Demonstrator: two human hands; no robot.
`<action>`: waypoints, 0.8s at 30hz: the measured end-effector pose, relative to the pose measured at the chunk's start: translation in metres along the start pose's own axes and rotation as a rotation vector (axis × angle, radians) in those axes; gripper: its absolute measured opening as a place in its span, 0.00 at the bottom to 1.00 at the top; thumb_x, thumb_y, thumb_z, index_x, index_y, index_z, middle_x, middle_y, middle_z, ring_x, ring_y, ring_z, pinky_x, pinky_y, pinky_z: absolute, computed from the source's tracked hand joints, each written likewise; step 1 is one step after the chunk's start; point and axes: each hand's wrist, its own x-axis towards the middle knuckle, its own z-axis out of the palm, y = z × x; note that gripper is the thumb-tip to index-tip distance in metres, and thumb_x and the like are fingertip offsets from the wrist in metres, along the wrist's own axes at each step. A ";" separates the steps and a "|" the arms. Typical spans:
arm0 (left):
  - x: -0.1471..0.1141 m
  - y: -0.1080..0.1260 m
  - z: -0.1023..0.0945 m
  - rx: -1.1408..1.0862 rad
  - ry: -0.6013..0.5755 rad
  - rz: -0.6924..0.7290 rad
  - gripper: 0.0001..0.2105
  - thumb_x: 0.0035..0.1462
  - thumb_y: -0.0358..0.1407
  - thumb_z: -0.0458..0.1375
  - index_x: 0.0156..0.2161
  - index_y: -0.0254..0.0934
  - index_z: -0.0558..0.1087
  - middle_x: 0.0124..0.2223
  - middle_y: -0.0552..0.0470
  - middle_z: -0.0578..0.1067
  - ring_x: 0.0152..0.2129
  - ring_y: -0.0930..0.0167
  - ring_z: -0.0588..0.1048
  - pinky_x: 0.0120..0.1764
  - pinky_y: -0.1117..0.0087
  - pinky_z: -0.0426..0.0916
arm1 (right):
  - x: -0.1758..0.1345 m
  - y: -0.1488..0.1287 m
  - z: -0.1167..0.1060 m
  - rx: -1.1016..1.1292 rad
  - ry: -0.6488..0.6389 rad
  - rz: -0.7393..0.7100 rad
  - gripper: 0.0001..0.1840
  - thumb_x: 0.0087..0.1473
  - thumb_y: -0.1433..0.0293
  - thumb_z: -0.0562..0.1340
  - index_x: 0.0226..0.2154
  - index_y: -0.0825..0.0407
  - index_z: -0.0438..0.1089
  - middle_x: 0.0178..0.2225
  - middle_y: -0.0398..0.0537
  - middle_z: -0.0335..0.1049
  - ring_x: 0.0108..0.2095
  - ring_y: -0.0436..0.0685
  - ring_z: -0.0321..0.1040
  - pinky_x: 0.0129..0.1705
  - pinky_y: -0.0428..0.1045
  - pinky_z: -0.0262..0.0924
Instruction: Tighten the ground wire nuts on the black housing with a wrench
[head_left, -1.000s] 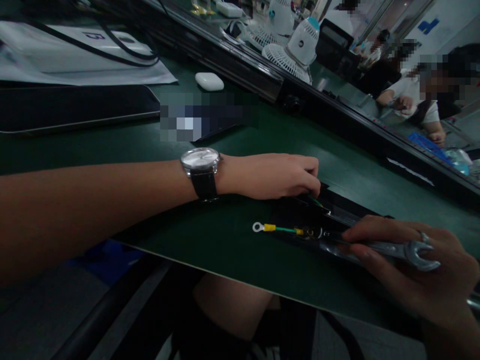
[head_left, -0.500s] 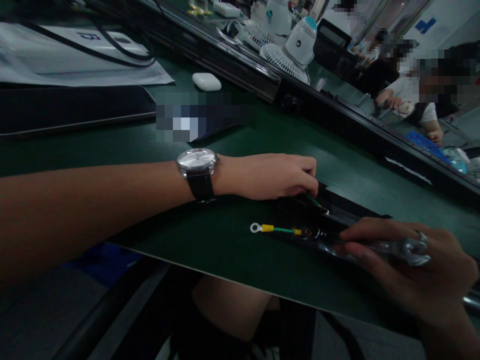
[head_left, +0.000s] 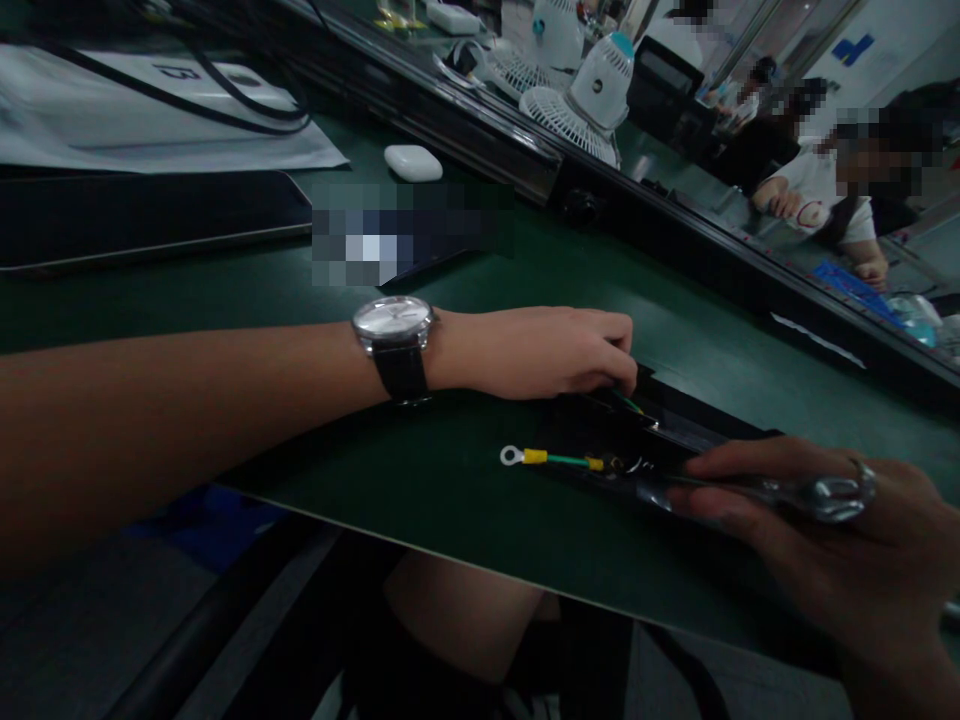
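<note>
My right hand [head_left: 847, 560] pinches a silver wrench [head_left: 832, 500] between thumb and fingers; its open jaw points back toward the palm, and its other end reaches a nut or bolt on a black flat part [head_left: 716, 418]. From that spot a short green wire with a ring terminal [head_left: 534, 456] and yellow sleeves sticks out to the left. My left hand [head_left: 559, 350], a watch [head_left: 394, 318] on its wrist, curls its fingers over the left end of the black part. Beneath those fingertips a second green wire shows briefly. What the fingers press on is partly hidden.
The green table's [head_left: 450, 500] front edge runs slantwise below my hands. Behind lie a dark slab [head_left: 150, 215], a white earbud case [head_left: 413, 163] and a sheet with cables. A black rail [head_left: 675, 235] crosses the back, with white fans [head_left: 600, 85] and other people beyond.
My right hand and the wrench have turned slightly, the jaw end shifting a little right. My left hand, the black part and the ring terminal stay where they were.
</note>
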 end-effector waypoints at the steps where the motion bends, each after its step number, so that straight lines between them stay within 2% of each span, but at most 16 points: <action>1: 0.000 0.000 0.000 0.004 0.001 0.004 0.14 0.67 0.28 0.53 0.51 0.42 0.76 0.52 0.47 0.72 0.43 0.69 0.73 0.46 0.70 0.66 | 0.000 0.000 0.000 -0.006 0.013 0.012 0.08 0.57 0.55 0.71 0.37 0.38 0.78 0.29 0.35 0.82 0.24 0.54 0.78 0.28 0.51 0.70; 8: 0.000 0.000 0.000 0.025 -0.017 0.005 0.14 0.67 0.28 0.53 0.52 0.41 0.76 0.52 0.47 0.72 0.43 0.69 0.72 0.45 0.70 0.66 | 0.000 -0.002 0.003 -0.029 0.083 0.006 0.08 0.57 0.55 0.70 0.34 0.39 0.79 0.25 0.37 0.80 0.20 0.55 0.75 0.24 0.52 0.67; 14: 0.000 0.000 0.000 0.021 -0.014 -0.001 0.13 0.67 0.28 0.53 0.52 0.42 0.76 0.52 0.47 0.72 0.43 0.69 0.72 0.45 0.71 0.66 | 0.000 -0.005 0.002 -0.031 0.003 -0.054 0.07 0.58 0.57 0.70 0.37 0.39 0.78 0.26 0.36 0.80 0.23 0.55 0.77 0.27 0.51 0.70; 19: 0.000 0.001 0.000 0.013 0.007 0.001 0.13 0.67 0.29 0.53 0.51 0.42 0.77 0.52 0.47 0.72 0.43 0.69 0.73 0.45 0.71 0.66 | 0.003 -0.009 -0.002 0.024 -0.070 -0.094 0.05 0.58 0.63 0.70 0.38 0.40 0.75 0.26 0.36 0.79 0.23 0.54 0.77 0.25 0.50 0.70; 24: 0.000 0.001 0.000 0.022 -0.023 -0.006 0.13 0.68 0.29 0.53 0.52 0.41 0.76 0.52 0.47 0.71 0.44 0.69 0.73 0.46 0.71 0.66 | 0.006 -0.002 -0.006 0.152 -0.130 -0.159 0.11 0.58 0.75 0.67 0.42 0.45 0.74 0.33 0.41 0.79 0.29 0.54 0.77 0.30 0.49 0.70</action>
